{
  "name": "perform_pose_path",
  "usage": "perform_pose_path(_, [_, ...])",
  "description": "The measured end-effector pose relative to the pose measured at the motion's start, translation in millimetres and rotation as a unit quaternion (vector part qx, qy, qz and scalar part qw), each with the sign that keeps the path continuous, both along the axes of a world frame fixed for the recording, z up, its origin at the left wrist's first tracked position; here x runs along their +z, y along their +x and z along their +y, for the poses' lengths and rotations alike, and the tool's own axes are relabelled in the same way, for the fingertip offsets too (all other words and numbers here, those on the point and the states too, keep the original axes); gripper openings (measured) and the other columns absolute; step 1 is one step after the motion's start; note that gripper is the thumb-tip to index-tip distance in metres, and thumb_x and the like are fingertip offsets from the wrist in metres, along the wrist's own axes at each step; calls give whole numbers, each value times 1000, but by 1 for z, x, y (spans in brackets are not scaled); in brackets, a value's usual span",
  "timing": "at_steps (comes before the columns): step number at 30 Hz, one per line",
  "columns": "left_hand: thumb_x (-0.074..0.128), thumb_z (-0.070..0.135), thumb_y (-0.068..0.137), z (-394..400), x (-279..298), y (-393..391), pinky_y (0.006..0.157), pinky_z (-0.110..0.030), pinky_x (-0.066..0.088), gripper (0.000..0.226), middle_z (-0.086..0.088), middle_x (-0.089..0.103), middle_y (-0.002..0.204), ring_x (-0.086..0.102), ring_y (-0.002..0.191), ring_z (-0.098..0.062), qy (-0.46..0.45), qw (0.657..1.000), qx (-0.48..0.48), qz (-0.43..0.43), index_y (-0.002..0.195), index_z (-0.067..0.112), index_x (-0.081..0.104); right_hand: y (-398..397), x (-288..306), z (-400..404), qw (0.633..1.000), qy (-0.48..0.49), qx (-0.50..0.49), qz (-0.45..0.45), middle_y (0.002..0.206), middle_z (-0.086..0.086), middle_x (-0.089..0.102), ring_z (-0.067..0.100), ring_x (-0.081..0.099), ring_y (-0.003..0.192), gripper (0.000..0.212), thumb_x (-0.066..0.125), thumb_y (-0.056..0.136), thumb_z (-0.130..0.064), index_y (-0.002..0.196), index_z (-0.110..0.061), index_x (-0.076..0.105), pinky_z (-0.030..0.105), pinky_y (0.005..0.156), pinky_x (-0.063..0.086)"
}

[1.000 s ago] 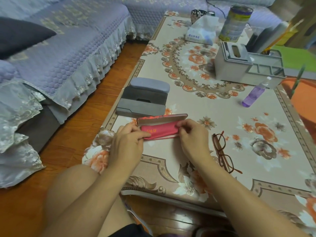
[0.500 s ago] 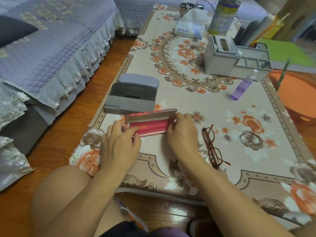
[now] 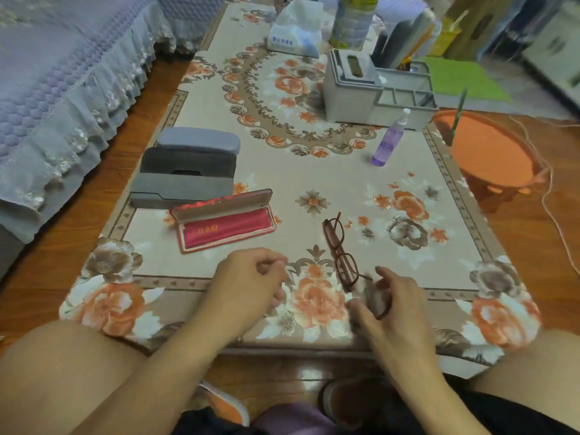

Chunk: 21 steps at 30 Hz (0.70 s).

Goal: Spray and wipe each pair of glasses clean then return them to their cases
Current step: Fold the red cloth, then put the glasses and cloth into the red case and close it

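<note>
Red-brown framed glasses (image 3: 340,249) lie folded on the flowered tablecloth (image 3: 314,171), near the front edge. My right hand (image 3: 389,306) is at their near end, thumb and fingers curled round a blurred red-brown rimmed part by the temple tip. My left hand (image 3: 251,277) hovers left of the glasses with loosely curled fingers and holds nothing. An open red case (image 3: 224,221) with a red cloth inside lies farther back on the left. The purple spray bottle (image 3: 389,142) stands at the back right.
Behind the red case lie a grey case (image 3: 182,189), an open dark one (image 3: 188,163) and a blue-grey one (image 3: 199,141). A grey organiser (image 3: 370,89), a tissue pack (image 3: 295,32) and a tin (image 3: 354,20) stand farther back. An orange stool (image 3: 489,152) is right, a sofa (image 3: 62,73) left.
Both hands have left the red case and drawn back toward me. My right hand has moved right to the near end of the glasses. The case stays open.
</note>
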<state>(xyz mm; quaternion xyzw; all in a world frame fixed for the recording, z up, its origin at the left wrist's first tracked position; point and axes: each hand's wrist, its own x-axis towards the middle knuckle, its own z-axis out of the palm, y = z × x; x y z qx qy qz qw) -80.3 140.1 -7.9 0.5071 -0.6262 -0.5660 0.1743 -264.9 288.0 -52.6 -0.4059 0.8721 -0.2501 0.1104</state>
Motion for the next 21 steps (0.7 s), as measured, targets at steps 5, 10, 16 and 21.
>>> perform_pose_path(5, [57,7,99,7,7,-44,79,-38,63,17,-14,77,96,77,85,-27,240,955,83,154,113,3,67,5,-2,-25,998,17,23,55,101,-10,46,18,44,102,58,75,80,-52,128,-22,62,32,86,39])
perform_pose_path(10, [57,11,99,14,1,-54,83,-35,62,21,-10,77,101,77,90,-21,248,958,60,129,116,4,67,0,-6,-22,998,-9,38,57,89,-10,51,12,44,90,27,71,88,-42,109,-25,71,26,73,37])
perform_pose_path(16, [58,9,100,26,-6,-61,95,-40,58,26,-16,76,106,75,97,-25,317,919,124,199,122,-3,62,-16,17,-22,987,-72,14,-141,70,-9,71,4,65,73,8,75,87,-32,80,-33,72,28,71,53])
perform_pose_path(21, [58,5,99,36,2,-79,97,-45,55,21,-23,75,103,74,99,-32,349,894,131,247,116,-7,64,-11,39,-15,923,-135,0,-360,79,-5,77,7,70,72,8,76,88,-21,90,-28,78,16,63,53])
